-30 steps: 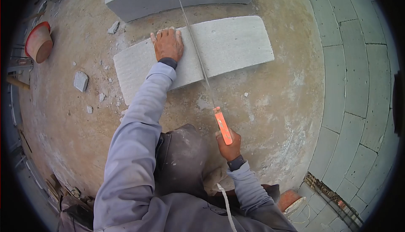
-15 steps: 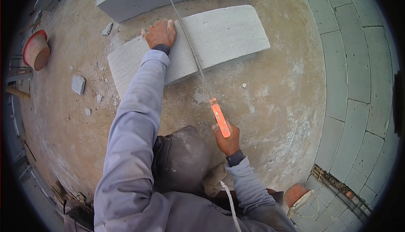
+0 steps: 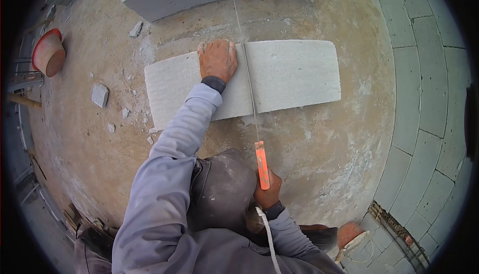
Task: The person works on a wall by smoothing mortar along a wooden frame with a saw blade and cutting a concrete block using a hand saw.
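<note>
A pale aerated concrete block (image 3: 294, 74) lies on the floor in front of me. My left hand (image 3: 218, 60) presses on its top, left of the saw, with the fingers bent over the far edge. My right hand (image 3: 268, 188) is closed round the orange handle of a hand saw (image 3: 262, 167), close beside my knee. The thin blade crosses the block from the near edge to the far edge and sits in a dark line there. How deep it has gone I cannot tell. The blade's far end reaches toward the larger block behind.
A larger grey block (image 3: 219, 0) stands beyond. Broken chunks (image 3: 100, 95) lie at left, near a red-rimmed bucket (image 3: 50, 57). A block wall (image 3: 406, 124) runs along the right. Another reddish bucket (image 3: 349, 234) is at lower right, and a white rope (image 3: 268, 239) hangs near my body.
My right hand has drawn the saw back toward my body. The blade lies more upright in view. The whole view has shifted, so the block appears lower and turned; my left hand stays on it.
</note>
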Motion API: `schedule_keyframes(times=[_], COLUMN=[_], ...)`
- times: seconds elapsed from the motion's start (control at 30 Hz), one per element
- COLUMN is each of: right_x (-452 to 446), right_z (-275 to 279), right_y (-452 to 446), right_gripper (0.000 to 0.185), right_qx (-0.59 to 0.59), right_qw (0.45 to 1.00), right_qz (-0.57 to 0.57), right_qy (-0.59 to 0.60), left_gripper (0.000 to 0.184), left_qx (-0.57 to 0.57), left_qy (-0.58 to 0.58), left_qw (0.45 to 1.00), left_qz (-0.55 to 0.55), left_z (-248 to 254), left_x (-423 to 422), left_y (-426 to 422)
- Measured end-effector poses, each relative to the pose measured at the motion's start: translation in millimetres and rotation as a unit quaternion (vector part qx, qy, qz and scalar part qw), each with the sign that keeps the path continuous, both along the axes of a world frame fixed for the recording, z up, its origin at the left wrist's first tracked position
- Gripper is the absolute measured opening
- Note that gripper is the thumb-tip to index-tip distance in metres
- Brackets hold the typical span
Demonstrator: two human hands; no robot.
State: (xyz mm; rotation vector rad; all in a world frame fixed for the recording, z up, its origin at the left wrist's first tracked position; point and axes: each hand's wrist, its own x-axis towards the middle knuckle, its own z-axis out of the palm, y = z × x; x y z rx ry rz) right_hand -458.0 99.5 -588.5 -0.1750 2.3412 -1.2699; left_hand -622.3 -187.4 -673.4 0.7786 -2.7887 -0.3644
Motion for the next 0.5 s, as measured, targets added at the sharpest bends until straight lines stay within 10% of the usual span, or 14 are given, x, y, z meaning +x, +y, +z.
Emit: schedule_keyframes(times=[0.3,0.5], right_x=[78.1,-21.7], right_z=[-7.4,-0.4], right_y=[99.3,4.7], right_gripper=[0.019,0.01], right_qx=[-0.006,-0.029], right_qw=[1.0,0.999], right_qz=[0.018,-0.026], right_qy=[0.015,-0.031], left_gripper=[0.032,0.034], left_qx=[-0.023,-0.005], left_qy=[0.01,-0.031], left_qw=[1.0,1.0], left_qz=[0.01,-0.001], left_z=[-5.7,-2.6], left_x=[5.8,4.5], left_y=[7.3,6.7])
